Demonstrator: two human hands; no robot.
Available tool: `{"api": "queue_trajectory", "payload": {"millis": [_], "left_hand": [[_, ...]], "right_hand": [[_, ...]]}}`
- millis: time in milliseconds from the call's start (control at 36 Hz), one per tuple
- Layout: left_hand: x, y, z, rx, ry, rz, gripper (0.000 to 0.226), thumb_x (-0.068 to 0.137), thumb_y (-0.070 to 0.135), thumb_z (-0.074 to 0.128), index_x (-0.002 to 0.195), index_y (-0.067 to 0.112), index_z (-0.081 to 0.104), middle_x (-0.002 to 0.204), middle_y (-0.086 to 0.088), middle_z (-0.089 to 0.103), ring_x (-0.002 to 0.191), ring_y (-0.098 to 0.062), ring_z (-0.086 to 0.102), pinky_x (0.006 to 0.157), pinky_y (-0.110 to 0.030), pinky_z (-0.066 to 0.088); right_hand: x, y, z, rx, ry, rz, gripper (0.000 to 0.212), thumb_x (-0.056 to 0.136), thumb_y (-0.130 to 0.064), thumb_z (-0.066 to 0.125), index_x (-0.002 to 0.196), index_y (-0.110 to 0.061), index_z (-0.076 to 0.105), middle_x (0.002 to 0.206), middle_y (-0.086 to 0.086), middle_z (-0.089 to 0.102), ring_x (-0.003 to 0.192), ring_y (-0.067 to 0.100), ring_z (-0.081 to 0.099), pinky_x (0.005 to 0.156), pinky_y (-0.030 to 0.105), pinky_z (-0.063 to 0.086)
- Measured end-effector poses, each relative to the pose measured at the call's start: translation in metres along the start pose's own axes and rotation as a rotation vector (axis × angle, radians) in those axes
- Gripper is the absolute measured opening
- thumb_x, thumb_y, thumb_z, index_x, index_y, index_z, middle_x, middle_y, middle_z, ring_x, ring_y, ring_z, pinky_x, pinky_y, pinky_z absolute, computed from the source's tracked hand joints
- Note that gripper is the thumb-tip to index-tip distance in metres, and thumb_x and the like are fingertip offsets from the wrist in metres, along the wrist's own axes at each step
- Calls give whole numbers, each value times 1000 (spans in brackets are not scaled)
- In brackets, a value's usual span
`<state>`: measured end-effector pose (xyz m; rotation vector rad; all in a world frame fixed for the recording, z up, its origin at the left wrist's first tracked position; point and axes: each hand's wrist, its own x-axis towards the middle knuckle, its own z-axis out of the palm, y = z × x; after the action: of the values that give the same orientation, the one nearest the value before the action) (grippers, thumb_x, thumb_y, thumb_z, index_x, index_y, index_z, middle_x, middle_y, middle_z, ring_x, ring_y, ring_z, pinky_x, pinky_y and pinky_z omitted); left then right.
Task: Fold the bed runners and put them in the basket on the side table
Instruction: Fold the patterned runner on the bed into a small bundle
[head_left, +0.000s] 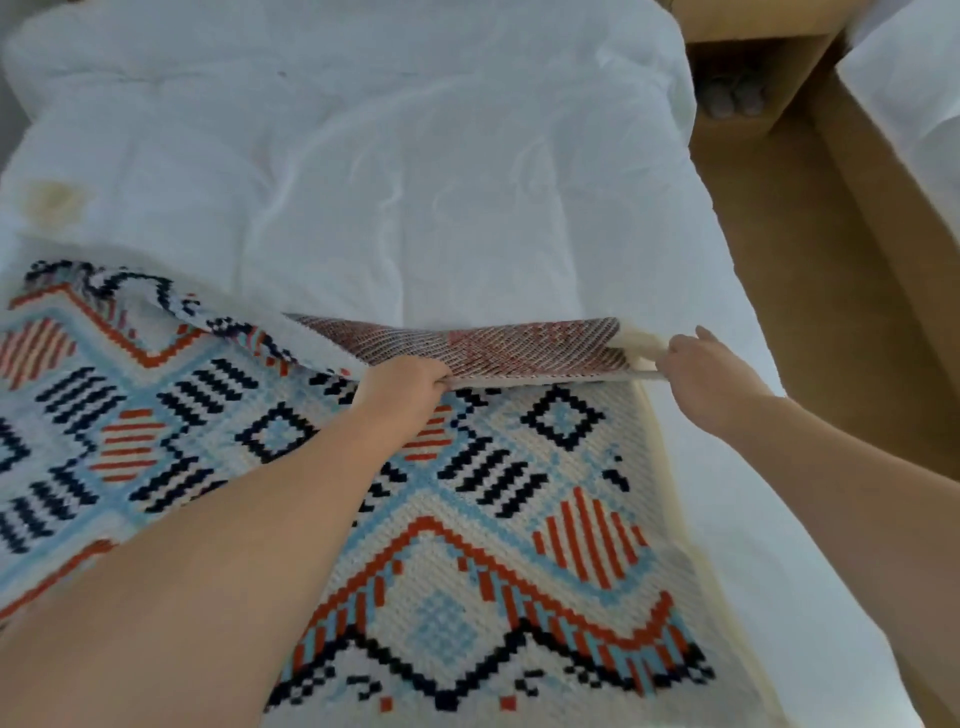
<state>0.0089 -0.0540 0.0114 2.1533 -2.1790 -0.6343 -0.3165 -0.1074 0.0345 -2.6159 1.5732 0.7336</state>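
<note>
I see left hand pinching far edge of runner, right hand clamped on its corner; runner lies toward me, long axis running leftward; basket unseen

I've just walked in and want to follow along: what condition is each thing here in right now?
Bed runner: spread on the bed, far edge lifted and turned back, underside showing.
Left hand: closed on the runner's lifted edge.
Right hand: gripping the runner's corner.
White bedding: wrinkled, with a yellowish stain near its left side.
Slippers: tucked in the wooden cubby beside the bed.
</note>
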Motion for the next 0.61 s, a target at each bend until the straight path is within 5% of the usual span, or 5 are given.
{"api": "queue_trajectory", "payload": {"millis": [139,278,472,611], "left_hand": [[-39,10,-4,-33,-12,29,24,97,24,45,97,19,69,90,1,71,81,-20,62,68,-33,50],[-84,21,-1,-38,-40,58,25,98,25,45,95,16,68,85,-2,71,75,-22,63,65,-36,53],[-151,41,12,-62,-76,39,25,98,23,46,110,17,68,105,-1,71,92,-21,64,79,-38,53],[-199,59,28,-91,-41,-28,29,97,23,50,122,22,65,121,2,66,108,-18,62,91,-31,50]], "right_hand": [[-44,-6,2,-44,-29,-8,47,91,4,32,128,-15,54,112,5,53,108,20,52,110,28,24],[-86,-5,14,-132,-60,-1,39,89,-3,38,113,-20,63,108,-1,59,105,14,56,118,31,16],[-147,-4,25,-53,-41,12,29,94,-11,38,107,-21,62,102,-3,60,102,17,55,93,25,40],[-177,2,43,-61,-24,-83,34,95,-10,38,123,-20,56,111,-2,59,111,18,54,97,28,41]]}}
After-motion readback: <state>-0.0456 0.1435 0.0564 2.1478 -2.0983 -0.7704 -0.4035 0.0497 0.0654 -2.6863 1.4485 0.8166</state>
